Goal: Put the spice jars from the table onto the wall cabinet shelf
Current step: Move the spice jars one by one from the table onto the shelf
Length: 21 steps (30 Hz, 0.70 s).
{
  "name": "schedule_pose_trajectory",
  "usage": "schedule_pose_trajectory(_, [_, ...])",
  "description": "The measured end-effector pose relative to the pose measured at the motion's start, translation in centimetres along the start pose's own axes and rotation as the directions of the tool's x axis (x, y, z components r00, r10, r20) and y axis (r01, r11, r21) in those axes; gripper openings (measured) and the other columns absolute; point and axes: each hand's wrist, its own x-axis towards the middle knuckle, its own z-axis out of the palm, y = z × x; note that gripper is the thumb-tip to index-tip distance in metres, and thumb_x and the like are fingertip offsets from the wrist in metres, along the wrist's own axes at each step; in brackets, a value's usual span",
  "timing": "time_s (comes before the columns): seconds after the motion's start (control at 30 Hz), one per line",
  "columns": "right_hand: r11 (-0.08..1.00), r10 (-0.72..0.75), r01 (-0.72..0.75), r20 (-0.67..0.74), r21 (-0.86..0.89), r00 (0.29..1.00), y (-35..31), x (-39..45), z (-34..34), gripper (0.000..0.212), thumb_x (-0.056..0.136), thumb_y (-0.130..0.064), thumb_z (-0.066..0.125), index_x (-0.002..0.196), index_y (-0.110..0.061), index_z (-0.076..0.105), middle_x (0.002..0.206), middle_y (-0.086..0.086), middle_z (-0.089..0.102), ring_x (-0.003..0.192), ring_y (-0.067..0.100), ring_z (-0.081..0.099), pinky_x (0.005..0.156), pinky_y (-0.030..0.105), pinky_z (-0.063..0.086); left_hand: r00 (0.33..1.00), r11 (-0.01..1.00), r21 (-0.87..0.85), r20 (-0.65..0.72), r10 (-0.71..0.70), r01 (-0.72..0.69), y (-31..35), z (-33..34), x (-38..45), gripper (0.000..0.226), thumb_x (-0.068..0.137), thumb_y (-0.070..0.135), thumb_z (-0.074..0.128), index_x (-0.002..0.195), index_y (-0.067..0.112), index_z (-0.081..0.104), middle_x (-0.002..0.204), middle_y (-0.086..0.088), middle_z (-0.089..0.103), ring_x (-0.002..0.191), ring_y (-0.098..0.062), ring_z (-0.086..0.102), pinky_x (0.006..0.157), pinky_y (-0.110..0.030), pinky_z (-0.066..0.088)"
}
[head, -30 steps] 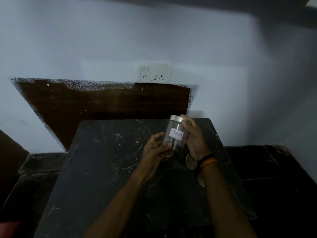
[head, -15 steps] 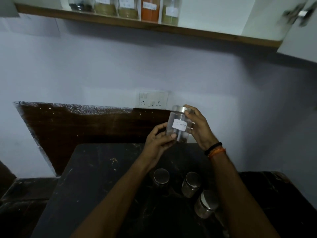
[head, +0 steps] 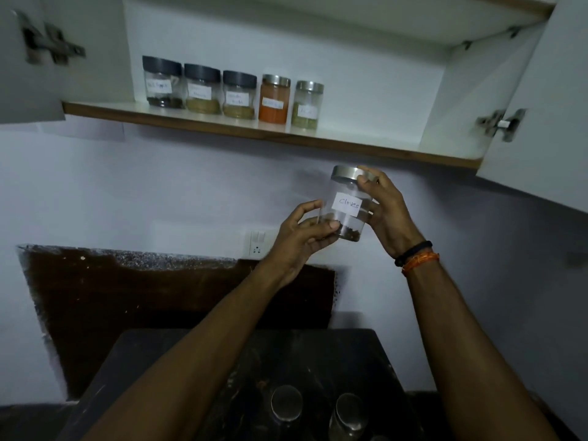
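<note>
Here we are holding the cloves jar point(head: 347, 207) below the shelf point(head: 270, 130): left hand point(head: 304, 233) pinching its base, right hand point(head: 386, 211) gripping its lid; five jars point(head: 234, 92) sitting at eleven o'clock.

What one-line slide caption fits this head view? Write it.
Both hands, left and right, lift the cloves jar toward the shelf holding five jars.

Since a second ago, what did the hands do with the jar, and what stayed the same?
Both hands lifted the cloves jar off the dark table, up toward the cabinet shelf. The view tilted up, so the five jars already on the shelf now show. Same as before: the left hand holds its base, the right hand its side and lid. Nothing was let go.
</note>
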Motion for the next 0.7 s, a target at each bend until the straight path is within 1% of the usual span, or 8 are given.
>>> schedule_pose_trajectory(0.1, [0.998, -0.061, 0.061, -0.01, -0.003, 0.998, -2.1, 1.3, -0.2, 0.042, 0.1, -0.032, 0.056, 0.14, -0.017, 0.052, 0.135, 0.011, 0.06, 0.114, 0.025, 0.062, 0.087, 0.034, 0.055, 0.999, 0.999, 0.004, 0.021, 0.038, -0.038, 1.8, 1.1, 1.6, 0.061, 0.078, 0.007, 0.078, 0.133, 0.014, 0.054, 0.12, -0.02, 0.069, 0.113, -0.036, 0.067, 0.101, -0.046, 0.052])
schedule_pose_trajectory(0.2, [0.994, -0.107, 0.107, -0.023, 0.007, 0.994, -3.9, 2.5, -0.3, 0.042, 0.099, -0.034, 0.057, 0.139, -0.019, 0.054, 0.133, 0.008, 0.061, 0.113, 0.022, 0.062, 0.08, 0.028, 0.056, 0.996, 0.997, 0.03, 0.045, 0.077, -0.078, 3.4, 1.9, 3.0, 0.061, 0.079, 0.006, 0.077, 0.134, 0.013, 0.053, 0.122, -0.022, 0.067, 0.113, -0.037, 0.067, 0.102, -0.048, 0.051])
schedule_pose_trajectory(0.27, [0.992, -0.128, 0.128, -0.028, 0.007, 0.991, -4.9, 3.3, -0.5, 0.043, 0.099, -0.036, 0.058, 0.138, -0.02, 0.054, 0.131, 0.006, 0.062, 0.112, 0.02, 0.063, 0.079, 0.027, 0.056, 0.993, 0.994, 0.041, 0.067, 0.097, -0.1, 4.4, 2.3, 3.8, 0.06, 0.08, 0.005, 0.077, 0.135, 0.012, 0.052, 0.123, -0.023, 0.067, 0.114, -0.038, 0.066, 0.103, -0.048, 0.051])
schedule_pose_trajectory(0.43, [0.989, -0.147, 0.147, -0.032, -0.007, 0.989, -7.3, 5.2, -1.3, 0.04, 0.096, -0.036, 0.062, 0.132, -0.018, 0.059, 0.126, 0.006, 0.066, 0.111, 0.024, 0.066, 0.087, 0.039, 0.059, 0.984, 0.987, 0.061, 0.11, 0.139, -0.146, 6.4, 3.6, 5.6, 0.056, 0.08, 0.007, 0.077, 0.132, 0.013, 0.055, 0.122, -0.02, 0.068, 0.115, -0.037, 0.065, 0.099, -0.044, 0.053])
schedule_pose_trajectory(0.5, [0.988, -0.147, 0.146, -0.026, -0.046, 0.989, -8.1, 5.8, -1.7, 0.039, 0.095, -0.036, 0.064, 0.129, -0.016, 0.06, 0.123, 0.005, 0.067, 0.11, 0.025, 0.068, 0.083, 0.037, 0.062, 0.983, 0.985, 0.071, 0.114, 0.147, -0.155, 6.8, 3.9, 6.1, 0.056, 0.08, 0.008, 0.076, 0.132, 0.014, 0.054, 0.122, -0.019, 0.069, 0.115, -0.036, 0.066, 0.099, -0.044, 0.054])
schedule_pose_trajectory(0.6, [0.983, -0.152, 0.148, -0.026, -0.111, 0.988, -8.7, 6.3, -2.1, 0.042, 0.091, -0.038, 0.07, 0.124, -0.013, 0.062, 0.12, 0.008, 0.069, 0.108, 0.026, 0.069, 0.082, 0.038, 0.063, 0.98, 0.981, 0.096, 0.126, 0.154, -0.166, 7.1, 4.3, 6.8, 0.06, 0.08, 0.008, 0.076, 0.135, 0.012, 0.051, 0.123, -0.019, 0.068, 0.116, -0.035, 0.065, 0.103, -0.047, 0.051])
schedule_pose_trajectory(0.7, [0.977, -0.168, 0.161, -0.038, -0.139, 0.985, -9.2, 6.9, -2.5, 0.043, 0.084, -0.041, 0.077, 0.117, -0.015, 0.067, 0.114, 0.007, 0.072, 0.101, 0.022, 0.071, 0.074, 0.03, 0.061, 0.979, 0.979, 0.111, 0.135, 0.156, -0.171, 7.5, 4.6, 7.6, 0.062, 0.079, 0.009, 0.077, 0.135, 0.012, 0.05, 0.126, -0.018, 0.066, 0.116, -0.034, 0.065, 0.103, -0.048, 0.051])
